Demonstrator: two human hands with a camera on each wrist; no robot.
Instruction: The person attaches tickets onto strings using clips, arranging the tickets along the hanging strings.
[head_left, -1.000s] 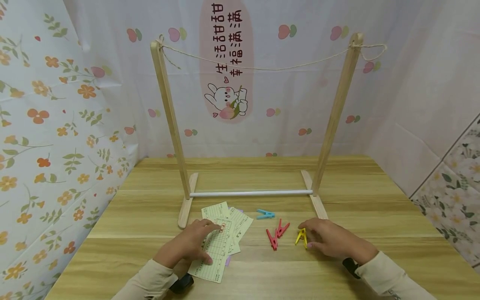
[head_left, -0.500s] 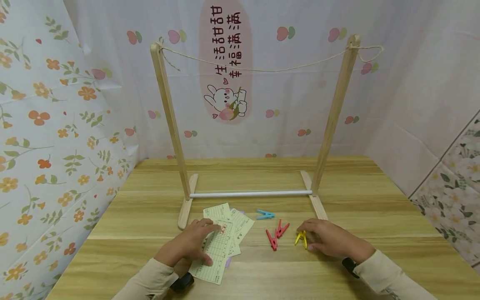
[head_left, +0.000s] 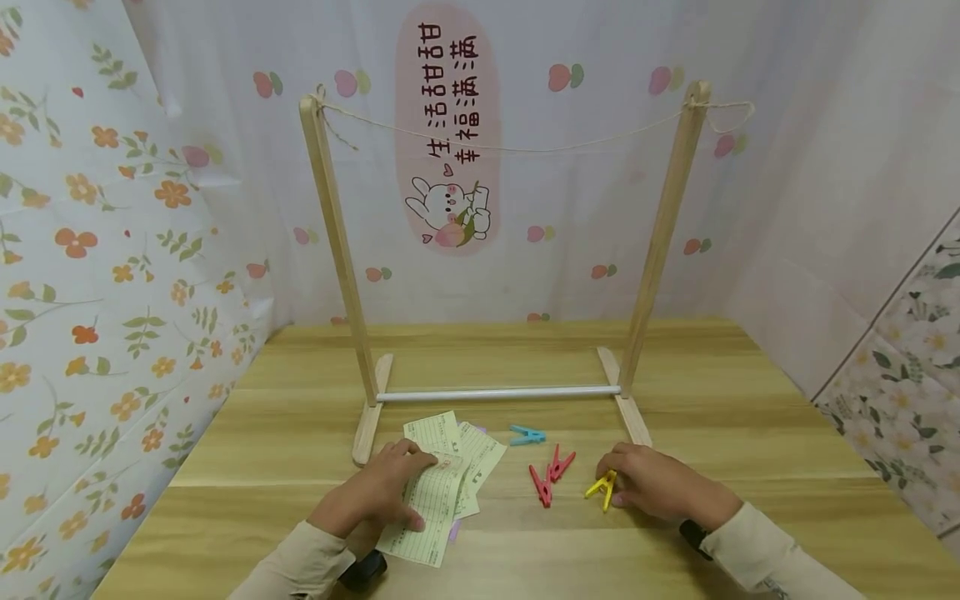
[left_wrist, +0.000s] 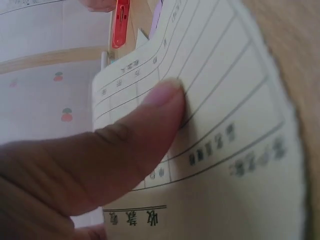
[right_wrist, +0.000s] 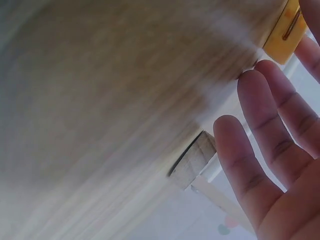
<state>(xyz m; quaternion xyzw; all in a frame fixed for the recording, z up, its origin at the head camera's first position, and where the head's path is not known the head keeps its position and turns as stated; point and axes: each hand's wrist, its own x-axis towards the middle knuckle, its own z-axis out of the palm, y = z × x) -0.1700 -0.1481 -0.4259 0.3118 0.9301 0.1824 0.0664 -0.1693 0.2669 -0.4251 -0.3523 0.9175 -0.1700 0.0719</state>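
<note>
pinching the top slip (head_left: 437, 512) over its pile (head_left: 431, 432) in the left hand (head_left: 378, 490), probably for separating it, and the yellow clip (head_left: 605, 483) near the red clips (head_left: 542, 487) in the right hand (head_left: 651, 483), leaving other fingers (right_wrist: 262, 112) extended.

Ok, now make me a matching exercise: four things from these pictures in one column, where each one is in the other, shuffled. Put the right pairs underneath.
Things
1. yellow clip
2. top paper slip
3. string
4. white rod

Places
A. sagging between the tops of the wooden posts
B. held by the right hand
C. running low between the posts
D. bent under the thumb of the left hand

Pairs: 1-B, 2-D, 3-A, 4-C
</note>
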